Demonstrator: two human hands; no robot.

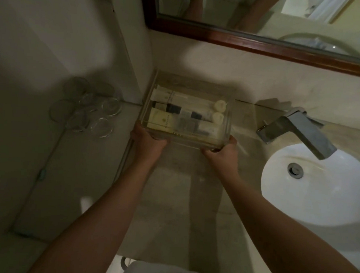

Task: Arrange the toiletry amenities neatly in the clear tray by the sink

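The clear tray (228, 118) sits on the beige counter, at the back left corner against the wall. Inside it several tubes and flat packets (171, 123) lie side by side in rows, their length running left to right. Two small cream-capped bottles (219, 111) stand at the tray's right end. My left hand (148, 140) grips the tray's near left corner. My right hand (222, 152) grips its near right corner. The picture is dim and slightly blurred.
A white basin (317, 195) with a metal drain lies to the right, under a square metal tap (300, 130). Several clear glasses (88, 110) stand on a ledge to the left. A wood-framed mirror (242, 38) hangs above the counter (182, 188).
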